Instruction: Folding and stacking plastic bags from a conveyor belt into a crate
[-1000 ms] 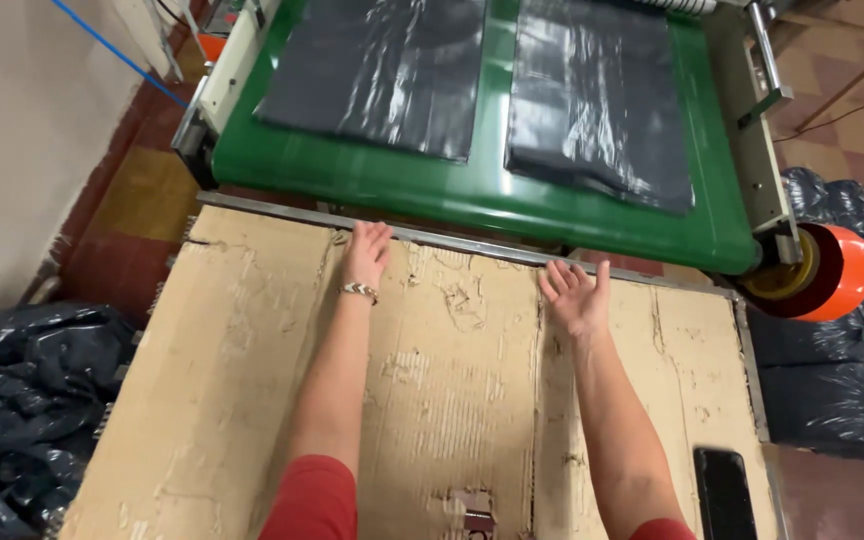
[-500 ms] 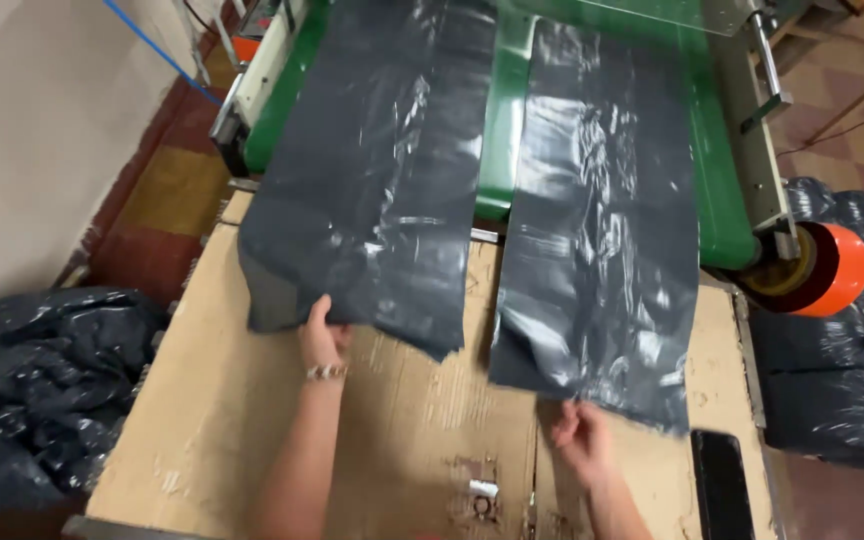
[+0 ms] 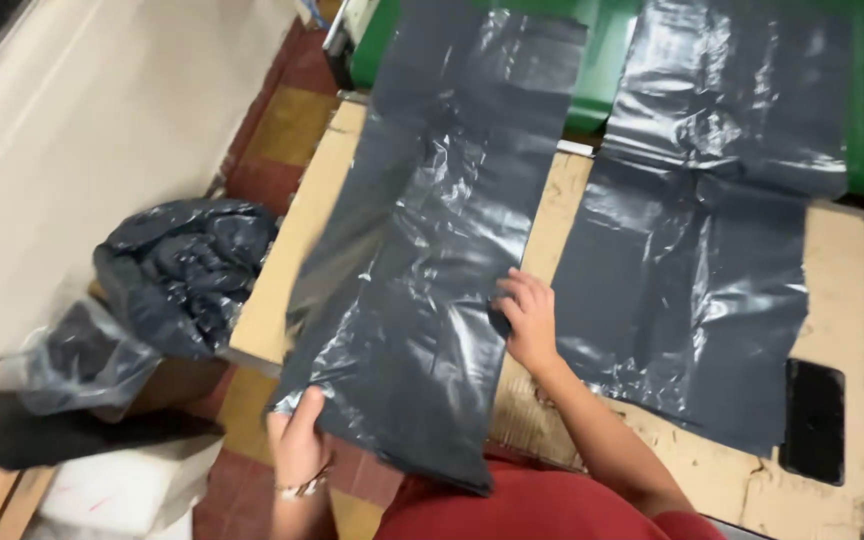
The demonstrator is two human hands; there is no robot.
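change: we have dragged the left dark plastic sheet [image 3: 432, 270] further off the green machine [image 3: 602, 60], over the cardboard table [image 3: 842, 290] edge | left hand [image 3: 297, 445] pinches its lower corner | right hand [image 3: 527, 320] grips its right edge (second sheet [image 3: 702, 260] lies flat, untouched)

The left hand [image 3: 297, 445] is low and close to the body, fingers curled shut in a pinch, a bracelet on its wrist. The right hand [image 3: 527, 320] reaches further forward, palm down, fingers bent and gripping, its bare forearm slanting back toward the red-clad torso.
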